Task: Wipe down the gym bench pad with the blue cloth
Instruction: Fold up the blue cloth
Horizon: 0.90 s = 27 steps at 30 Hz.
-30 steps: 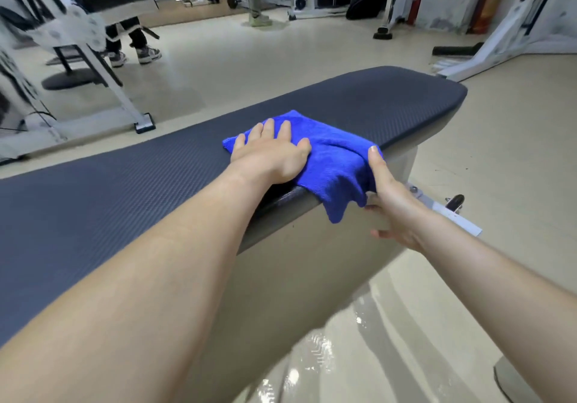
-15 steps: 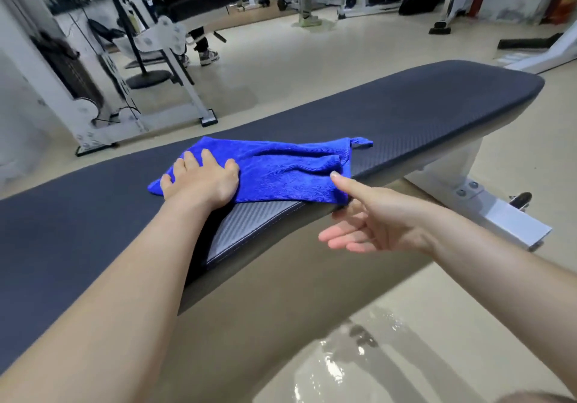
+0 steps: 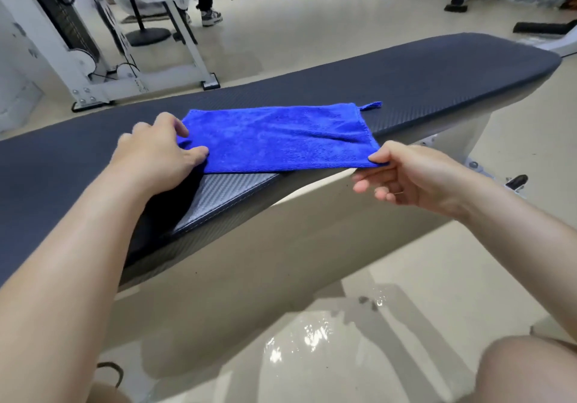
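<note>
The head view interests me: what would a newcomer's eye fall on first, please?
The bright blue cloth lies spread flat on the dark bench pad, reaching its near edge. The left hand grips the cloth's left end, while the right hand pinches its near right corner.

Bare left hand (image 3: 156,155), bare right hand (image 3: 415,174). Left forearm (image 3: 78,262) and right forearm (image 3: 515,224) uncovered to frame edge. Bare rounded knee (image 3: 530,368) below right hand.
</note>
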Each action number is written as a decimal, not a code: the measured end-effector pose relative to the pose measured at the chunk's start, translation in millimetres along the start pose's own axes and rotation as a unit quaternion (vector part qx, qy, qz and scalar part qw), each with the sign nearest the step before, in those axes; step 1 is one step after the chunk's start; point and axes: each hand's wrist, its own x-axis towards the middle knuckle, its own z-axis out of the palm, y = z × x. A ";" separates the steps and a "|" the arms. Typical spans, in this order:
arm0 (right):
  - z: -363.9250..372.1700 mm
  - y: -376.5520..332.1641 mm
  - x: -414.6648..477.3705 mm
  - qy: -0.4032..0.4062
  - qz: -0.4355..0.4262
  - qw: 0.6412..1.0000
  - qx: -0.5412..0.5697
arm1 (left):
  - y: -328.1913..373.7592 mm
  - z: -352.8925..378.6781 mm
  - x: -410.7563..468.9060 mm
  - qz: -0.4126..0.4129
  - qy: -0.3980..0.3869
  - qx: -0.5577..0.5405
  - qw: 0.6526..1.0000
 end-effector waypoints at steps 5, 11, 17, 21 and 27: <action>-0.2 -2.7 -1.0 0.124 -0.081 0.976 0.163 | -13.0 -13.3 -8.1 0.046 -0.056 -0.068 0.995; 3.9 -1.9 0.5 0.145 -0.109 0.932 0.314 | -4.2 -21.2 -22.7 0.161 -0.192 -0.074 0.965; -14.6 -8.6 0.0 0.202 -0.117 0.887 0.399 | 5.0 -25.8 -31.2 0.199 -0.167 -0.086 0.962; -30.6 -4.5 4.3 0.205 -0.119 0.859 0.454 | 21.7 -12.7 -40.7 0.236 -0.080 -0.105 0.963; -33.2 0.8 2.1 0.196 -0.132 0.843 0.484 | 31.8 9.2 -40.1 0.301 -0.088 0.064 0.947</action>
